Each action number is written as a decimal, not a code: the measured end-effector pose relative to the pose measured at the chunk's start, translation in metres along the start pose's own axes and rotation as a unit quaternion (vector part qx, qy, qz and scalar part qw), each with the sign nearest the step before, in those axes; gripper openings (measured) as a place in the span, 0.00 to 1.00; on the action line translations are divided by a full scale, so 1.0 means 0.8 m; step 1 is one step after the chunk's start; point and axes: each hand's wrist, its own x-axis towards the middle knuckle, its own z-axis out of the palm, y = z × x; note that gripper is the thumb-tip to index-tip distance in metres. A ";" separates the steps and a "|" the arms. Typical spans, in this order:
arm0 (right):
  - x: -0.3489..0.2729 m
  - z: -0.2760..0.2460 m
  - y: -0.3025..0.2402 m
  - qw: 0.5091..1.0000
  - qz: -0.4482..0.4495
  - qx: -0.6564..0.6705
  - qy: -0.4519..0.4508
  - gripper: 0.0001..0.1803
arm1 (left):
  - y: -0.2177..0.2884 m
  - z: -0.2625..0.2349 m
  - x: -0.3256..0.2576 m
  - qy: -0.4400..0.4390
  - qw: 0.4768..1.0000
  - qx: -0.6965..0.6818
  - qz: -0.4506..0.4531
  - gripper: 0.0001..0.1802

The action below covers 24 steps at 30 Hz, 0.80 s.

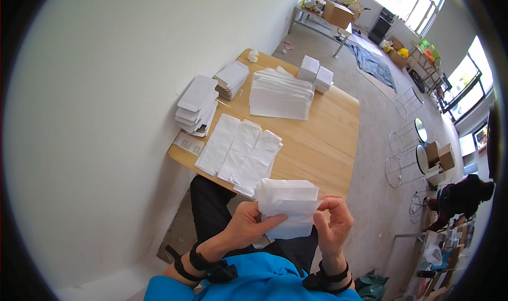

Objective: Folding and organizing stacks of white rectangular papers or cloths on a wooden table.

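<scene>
Over my lap, at the table's near edge, a stack of thin white paper pieces stands tilted up. Whether they are sheets or flat bags, I cannot tell. My left hand grips the stack from its left side, thumb across the front. At the right edge, my right hand pinches the front piece between curled fingers and thumb. Just beyond, overlapping piles of folded white paper lie on the wooden table. Farther back is a wide pile of white sheets.
Flat white cartons and another carton stack line the table's left side by the wall. Two small white boxes stand at the far edge near a crumpled tissue. Wire-framed stools and a bending person are right.
</scene>
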 end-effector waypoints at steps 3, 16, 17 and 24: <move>0.001 0.005 -0.002 1.000 0.028 0.010 0.011 0.09 | 0.001 0.000 0.000 -0.001 1.000 0.001 0.004 0.12; -0.011 -0.019 -0.002 0.990 -0.127 0.034 -0.055 0.08 | -0.008 -0.008 0.000 -0.001 0.998 -0.058 -0.015 0.13; -0.012 -0.023 -0.003 0.994 -0.096 -0.008 -0.041 0.09 | -0.005 -0.006 0.000 -0.001 0.999 -0.046 -0.014 0.13; -0.001 -0.006 0.011 0.999 -0.025 -0.005 0.020 0.09 | -0.005 0.001 0.001 -0.003 1.000 -0.012 -0.005 0.12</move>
